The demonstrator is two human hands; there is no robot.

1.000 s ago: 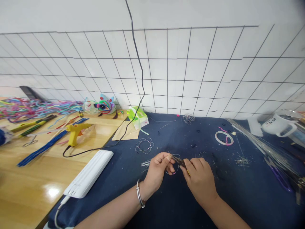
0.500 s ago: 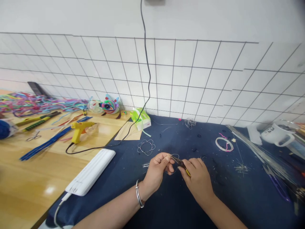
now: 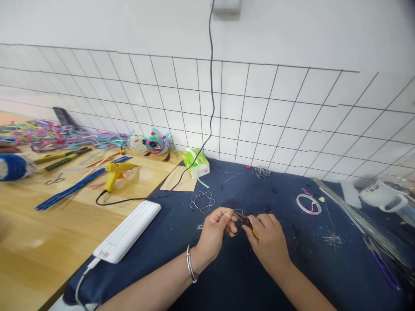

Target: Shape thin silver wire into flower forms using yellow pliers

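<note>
My left hand (image 3: 218, 229) pinches a thin wire (image 3: 239, 211) between thumb and forefinger. A silver bangle circles that wrist. Wrapped round the handles of dark-jawed pliers (image 3: 242, 218) is my right hand (image 3: 268, 237); a bit of yellow handle shows. The pliers' tips meet the wire right at my left fingertips, and the wire curves in a loop there. Just beyond my left hand lies a flower-shaped wire ring (image 3: 202, 202) on the dark blue cloth (image 3: 233, 276). Short wire pieces (image 3: 199, 226) lie beside my left hand, partly hidden by it.
On the wooden table at left are a yellow glue gun (image 3: 113, 175), blue sticks (image 3: 78, 188) and a white power strip (image 3: 128, 233). A tissue pack (image 3: 197, 163) stands behind. To the right lie a tape-like ring (image 3: 308, 204), long wires (image 3: 353, 211), purple-handled scissors (image 3: 385, 270) and a white mug (image 3: 384, 194).
The view has shifted slightly, so the background sits further right and lower. At the far left, a blue-wrapped object has moved further into view. My hands keep nearly the same pose.
</note>
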